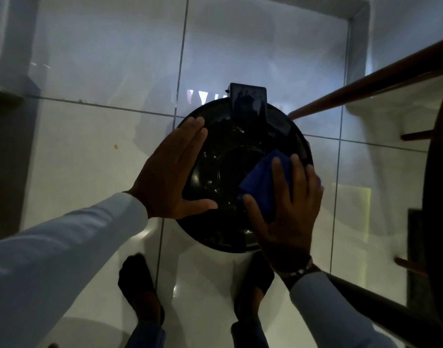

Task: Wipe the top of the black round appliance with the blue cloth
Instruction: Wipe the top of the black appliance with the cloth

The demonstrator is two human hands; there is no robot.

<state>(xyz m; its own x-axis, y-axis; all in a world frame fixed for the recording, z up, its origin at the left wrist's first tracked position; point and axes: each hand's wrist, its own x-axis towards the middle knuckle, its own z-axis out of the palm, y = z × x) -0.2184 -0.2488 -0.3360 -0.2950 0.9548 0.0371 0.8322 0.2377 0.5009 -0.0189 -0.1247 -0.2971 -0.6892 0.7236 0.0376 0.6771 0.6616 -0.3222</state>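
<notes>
A glossy black round appliance (230,156) stands on the tiled floor below me, with a rectangular black panel (248,101) at its far edge. My left hand (170,172) lies flat and open against the appliance's left rim, fingers together, thumb across the near part of the top. My right hand (288,204) presses a folded blue cloth (260,182) onto the right side of the top; the fingers cover much of the cloth. A watch sits on the right wrist.
White floor tiles (89,151) with dark grout lines surround the appliance. A wooden chair or stool frame (366,79) with dark legs stands at the right. My two feet (140,292) in dark slippers stand just below the appliance. A small orange crumb (116,146) lies at left.
</notes>
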